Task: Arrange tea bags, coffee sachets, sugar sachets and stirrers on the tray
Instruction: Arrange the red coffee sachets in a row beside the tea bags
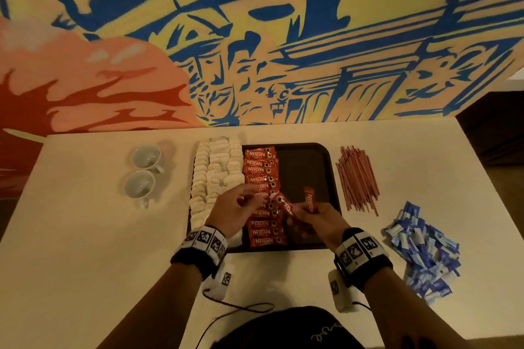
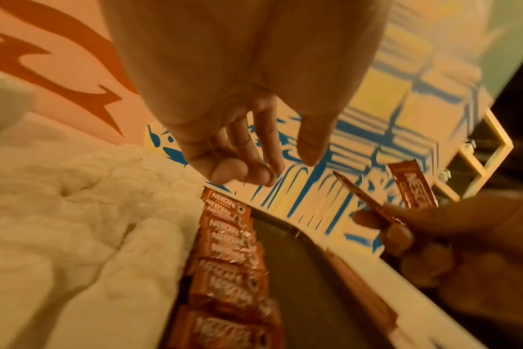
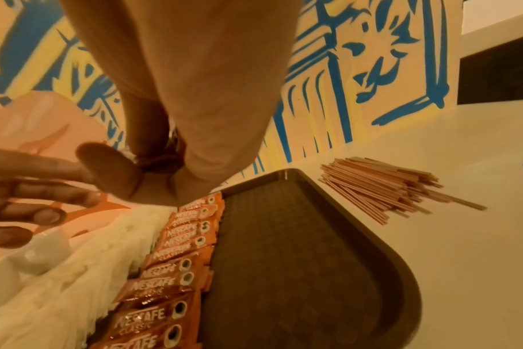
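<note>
The right hand pinches two Nescafe sachets above the tray; the left hand hangs loose, holding nothing; lay each sachet flat, lined up beside the red row.

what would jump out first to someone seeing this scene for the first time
First, the huge blue, yellow and orange-red wall mural behind the white table. Next, the dark rectangular tray at the table's centre, with white tea bags on its left and a column of red Nescafe coffee sachets beside them. Over it, the right hand grips more red sachets while the left hand reaches toward them.
</note>
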The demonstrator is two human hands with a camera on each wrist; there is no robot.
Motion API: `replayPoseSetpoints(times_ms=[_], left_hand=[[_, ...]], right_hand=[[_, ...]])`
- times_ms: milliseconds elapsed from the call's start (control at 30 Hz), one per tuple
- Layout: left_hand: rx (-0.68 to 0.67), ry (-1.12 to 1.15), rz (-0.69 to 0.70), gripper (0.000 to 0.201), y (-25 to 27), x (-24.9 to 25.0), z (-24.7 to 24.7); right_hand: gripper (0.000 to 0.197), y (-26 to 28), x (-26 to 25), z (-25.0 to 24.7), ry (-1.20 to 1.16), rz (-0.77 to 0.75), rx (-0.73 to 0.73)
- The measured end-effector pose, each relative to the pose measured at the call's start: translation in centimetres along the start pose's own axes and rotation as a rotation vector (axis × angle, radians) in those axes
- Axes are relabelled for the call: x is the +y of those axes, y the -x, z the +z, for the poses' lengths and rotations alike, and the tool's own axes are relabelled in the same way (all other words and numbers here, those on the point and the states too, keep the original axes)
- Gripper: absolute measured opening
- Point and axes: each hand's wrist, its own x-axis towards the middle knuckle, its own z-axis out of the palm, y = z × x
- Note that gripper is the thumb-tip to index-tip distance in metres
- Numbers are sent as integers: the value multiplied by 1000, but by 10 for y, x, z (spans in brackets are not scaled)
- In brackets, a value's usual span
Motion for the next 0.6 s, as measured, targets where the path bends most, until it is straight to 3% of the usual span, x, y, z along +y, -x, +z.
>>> replayPoseSetpoints(times_ms=[100,200,367,467,600], left_hand=[[-74,183,18,39,11,13,-7],[-69,350,33,31,22,24,-14],[-63,341,53,11,39,36,-20],[-9,384,51,9,47,44,-23],[-8,328,133,13,50,57,-21]], right_hand=[[20,13,-7,8,9,-57,3],[19,25,-11,12,32,-136,30],[23,45,-17,19,-41,-262,44],[25,56,-18,22,-97,-237,-38],[19,69,-22,29,25,-195,-148]])
